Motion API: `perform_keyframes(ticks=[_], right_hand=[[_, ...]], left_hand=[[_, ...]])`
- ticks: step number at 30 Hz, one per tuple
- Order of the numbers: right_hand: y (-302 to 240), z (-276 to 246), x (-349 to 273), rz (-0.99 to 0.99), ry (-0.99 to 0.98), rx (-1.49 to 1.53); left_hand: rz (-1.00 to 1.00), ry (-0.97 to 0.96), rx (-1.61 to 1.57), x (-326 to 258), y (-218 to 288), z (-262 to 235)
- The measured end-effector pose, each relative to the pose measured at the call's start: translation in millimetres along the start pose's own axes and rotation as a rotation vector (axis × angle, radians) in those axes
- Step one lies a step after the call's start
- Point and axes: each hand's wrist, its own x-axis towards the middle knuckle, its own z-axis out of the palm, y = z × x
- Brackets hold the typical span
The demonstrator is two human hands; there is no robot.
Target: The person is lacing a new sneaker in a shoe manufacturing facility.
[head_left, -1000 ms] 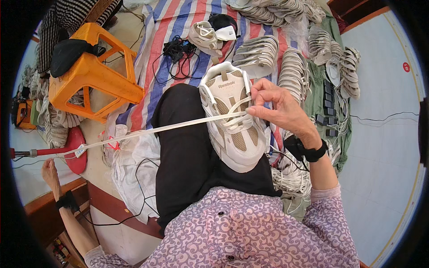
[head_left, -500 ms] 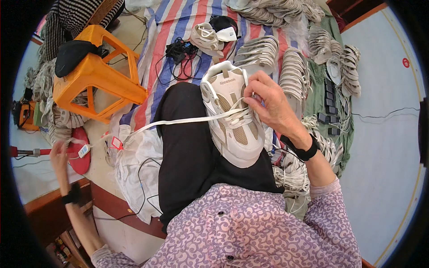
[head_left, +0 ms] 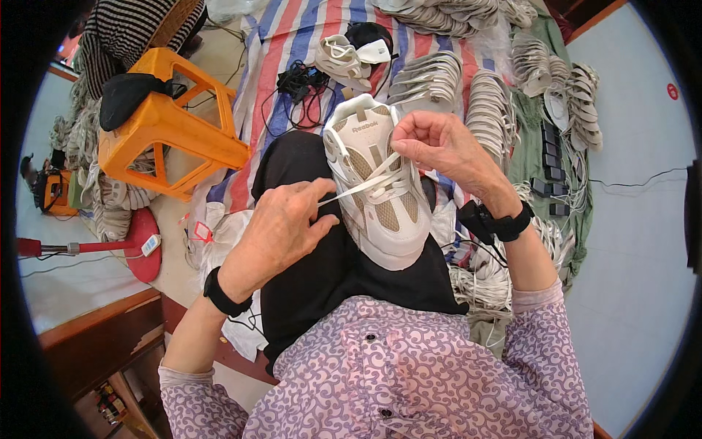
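A beige and white sneaker (head_left: 395, 238) rests on my lap, its toe toward me. Its white shoelace (head_left: 380, 179) is threaded through the lower eyelets. My left hand (head_left: 281, 227) is left of the sneaker, with thumb and forefinger apart. A stretch of lace runs straight from the sneaker into this hand, where the curled fingers seem to hold it; the lace beyond is hidden. My right hand (head_left: 446, 150) is at the sneaker's right upper edge, thumb and forefinger pinched on another part of the lace beside the tongue.
An orange plastic stool (head_left: 168, 124) with a black item on top stands at the left. Beyond my knees, a striped sheet (head_left: 270, 44) bears cables, another shoe (head_left: 340, 62) and rows of pale shoe parts (head_left: 428, 80). Bundled laces (head_left: 486, 285) lie at my right. A red round base (head_left: 146, 249) is at the left.
My left hand has come from far left back beside the sneaker. The long stretch of lace that reached leftward is now mostly out of sight. My right hand stays pinched near the tongue.
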Motion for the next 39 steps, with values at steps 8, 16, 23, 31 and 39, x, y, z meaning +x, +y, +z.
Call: perform_keyframes(ticks=[8, 16, 23, 31, 39], right_hand=[[1.0, 1.4, 13.8, -0.05, -0.008, 0.118], [34.3, -18.5, 13.1, 0.018, 0.086, 0.417], [59.9, -23.7, 13.9, 0.063, 0.091, 0.515], [54.6, -39.0, 7.6, 0.109, -0.001, 0.223], [27.5, -17.6, -33.4, 0.013, 0.119, -0.068]], left_hand=[[0.079, 0.159, 0.073, 13.6, 15.9, -26.1], [-0.316, 0.19, -0.161, -11.7, -14.1, -7.2], [-0.386, 0.202, -0.29, -20.7, -26.1, 1.3], [-0.45, 0.089, -0.526, -24.1, -42.6, -51.8], [-0.232, 0.32, -0.371, -20.2, -37.8, -171.3]])
